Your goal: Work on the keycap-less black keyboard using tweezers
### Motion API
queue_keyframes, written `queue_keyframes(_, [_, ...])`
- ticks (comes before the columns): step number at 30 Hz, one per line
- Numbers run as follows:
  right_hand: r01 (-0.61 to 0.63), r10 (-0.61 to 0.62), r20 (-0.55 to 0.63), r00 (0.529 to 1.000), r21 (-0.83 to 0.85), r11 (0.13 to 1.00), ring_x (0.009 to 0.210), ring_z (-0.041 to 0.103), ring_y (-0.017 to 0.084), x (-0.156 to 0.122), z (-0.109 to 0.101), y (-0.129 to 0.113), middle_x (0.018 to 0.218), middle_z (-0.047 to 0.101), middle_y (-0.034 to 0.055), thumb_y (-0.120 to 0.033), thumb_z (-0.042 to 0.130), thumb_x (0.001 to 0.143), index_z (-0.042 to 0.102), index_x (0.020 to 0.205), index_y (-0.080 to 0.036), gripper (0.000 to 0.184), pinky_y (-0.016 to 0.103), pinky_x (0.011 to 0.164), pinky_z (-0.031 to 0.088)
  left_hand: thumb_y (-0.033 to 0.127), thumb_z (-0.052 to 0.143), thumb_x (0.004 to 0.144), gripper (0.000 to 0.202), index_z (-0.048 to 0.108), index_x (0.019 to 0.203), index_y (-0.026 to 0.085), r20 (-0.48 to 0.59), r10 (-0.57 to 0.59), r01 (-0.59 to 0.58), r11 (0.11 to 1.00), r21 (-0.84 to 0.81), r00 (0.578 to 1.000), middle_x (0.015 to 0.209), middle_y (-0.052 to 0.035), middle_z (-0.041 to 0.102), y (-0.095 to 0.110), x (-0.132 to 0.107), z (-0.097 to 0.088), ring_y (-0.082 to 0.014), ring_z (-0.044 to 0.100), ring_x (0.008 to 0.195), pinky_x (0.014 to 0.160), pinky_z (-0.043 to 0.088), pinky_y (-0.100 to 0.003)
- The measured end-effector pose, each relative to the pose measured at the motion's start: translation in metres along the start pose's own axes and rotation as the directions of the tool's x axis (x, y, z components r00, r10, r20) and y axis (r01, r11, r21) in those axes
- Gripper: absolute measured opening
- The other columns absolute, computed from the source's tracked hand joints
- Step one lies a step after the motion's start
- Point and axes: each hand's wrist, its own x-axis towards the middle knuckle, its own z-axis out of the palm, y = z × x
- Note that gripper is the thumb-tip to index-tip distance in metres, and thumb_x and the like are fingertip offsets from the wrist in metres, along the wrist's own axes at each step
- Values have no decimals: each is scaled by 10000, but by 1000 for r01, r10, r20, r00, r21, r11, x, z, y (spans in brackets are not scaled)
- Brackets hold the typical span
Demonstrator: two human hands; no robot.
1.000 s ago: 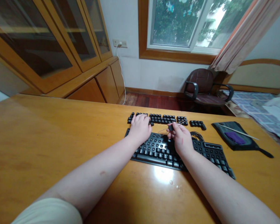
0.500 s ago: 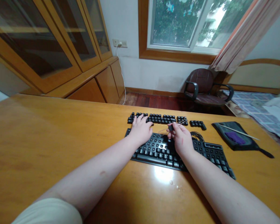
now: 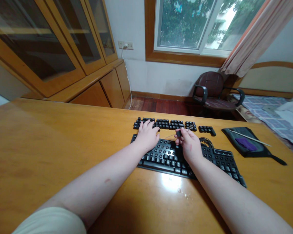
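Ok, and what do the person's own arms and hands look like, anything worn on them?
Both hands, left and right, are bare, with no gloves, rings or watch visible. A pale, light-coloured sleeve ends above the left forearm, which bears a small oval mark. The right hand shows a short streak-like mark; no sleeve is visible on that arm.

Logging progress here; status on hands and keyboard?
Left hand over loose keycaps. Right hand pinching small dark piece. Keyboard partly stripped, partly hidden by right hand.
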Motion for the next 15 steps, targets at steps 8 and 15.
queue_keyframes(8, [5, -5, 6, 1000, -7, 1000, 433, 512, 74, 2, -1, 2, 629, 628, 15, -473, 620, 740, 640, 808, -147, 334, 197, 427, 412, 331, 494, 817, 273, 636, 1046, 282, 59, -7, 6, 1000, 6, 998, 1287, -53, 500, 3, 0, -6, -273, 331, 1263, 1077, 195, -501])
queue_keyframes(15, [8, -8, 11, 1000, -6, 1000, 440, 517, 72, 2, -1, 2, 637, 624, 14, -476, 618, 743, 634, 809, -153, 330, 194, 432, 413, 313, 493, 814, 258, 642, 1017, 257, 14, 2, -2, 1000, 14, 1000, 1266, -64, 516, 3, 0, -4, -272, 354, 1248, 1070, 215, -502])
